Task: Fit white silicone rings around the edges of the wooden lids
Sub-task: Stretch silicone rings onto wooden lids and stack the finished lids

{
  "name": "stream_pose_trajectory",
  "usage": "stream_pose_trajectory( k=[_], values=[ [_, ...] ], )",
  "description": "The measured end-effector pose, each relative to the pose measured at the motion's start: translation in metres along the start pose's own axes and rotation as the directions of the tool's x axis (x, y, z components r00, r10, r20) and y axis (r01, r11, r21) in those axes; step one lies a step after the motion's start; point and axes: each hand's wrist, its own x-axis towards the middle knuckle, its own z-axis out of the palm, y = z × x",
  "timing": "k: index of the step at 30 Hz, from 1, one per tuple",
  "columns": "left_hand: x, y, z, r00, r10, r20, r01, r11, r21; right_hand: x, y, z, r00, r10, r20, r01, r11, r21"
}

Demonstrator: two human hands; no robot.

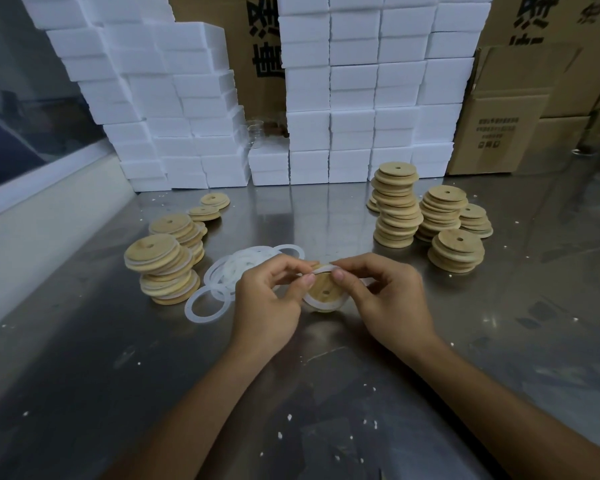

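Wooden lid (324,289) with a small centre hole, held tilted just above the steel table (326,393), face toward the camera. White silicone ring (321,305) partly seated: wrapped around the lid's lower edge, stretched loose over the top edge. Left hand (269,299) curled on the lid's left side, thumb and fingertips pinching the ring at the top rim. Right hand (388,299) curled on the lid's right side, thumb pressing the ring near the top, fingers clamped behind.

Just left of the lid and touching the table, loose pile of rings (232,271), overlapping, one ring (207,303) lying flat at the pile's near edge. Further left of the lid, leaning stacks of ringed lids (163,268), white bands visible at their edges; two short stacks (210,206) beyond those. Right of the lid and well apart from it, several taller stacks of bare lids (430,216), no white visible on them. Behind the lid, at the far edge of the table, wall of white foam boxes (354,91), with brown cardboard cartons (499,109) behind and to its right. Scattered around the lid on the table, small white crumbs (289,417)
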Motion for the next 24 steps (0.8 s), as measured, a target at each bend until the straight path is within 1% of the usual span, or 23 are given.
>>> stream_pose_trajectory(
  k=[2, 7, 12, 18, 24],
  values=[
    [0.0004, -0.0011, -0.0012, 0.999, -0.038, 0.019, 0.039, 0.998, -0.044, 0.0001, -0.0004, -0.0003, 1.000, 0.016, 0.000, -0.016, 1.000, 0.020],
    [0.0009, -0.0010, -0.0036, 0.972, -0.225, 0.067, 0.234, 0.949, -0.212, 0.0015, -0.0021, -0.0024, 0.999, 0.038, 0.024, -0.039, 0.997, 0.069],
    [0.0037, 0.0024, -0.0073, 0.936, -0.336, 0.108, 0.353, 0.891, -0.284, 0.0018, -0.0034, -0.0021, 0.998, 0.058, 0.039, -0.062, 0.993, 0.101],
    [0.0037, 0.0039, -0.0068, 0.933, -0.347, 0.091, 0.358, 0.884, -0.300, 0.0032, -0.0019, -0.0028, 0.992, 0.114, 0.053, -0.121, 0.982, 0.142],
    [0.0011, 0.0013, -0.0038, 0.934, -0.347, 0.086, 0.355, 0.872, -0.337, 0.0037, -0.0026, -0.0038, 0.990, 0.125, 0.064, -0.134, 0.978, 0.160]
  ],
)
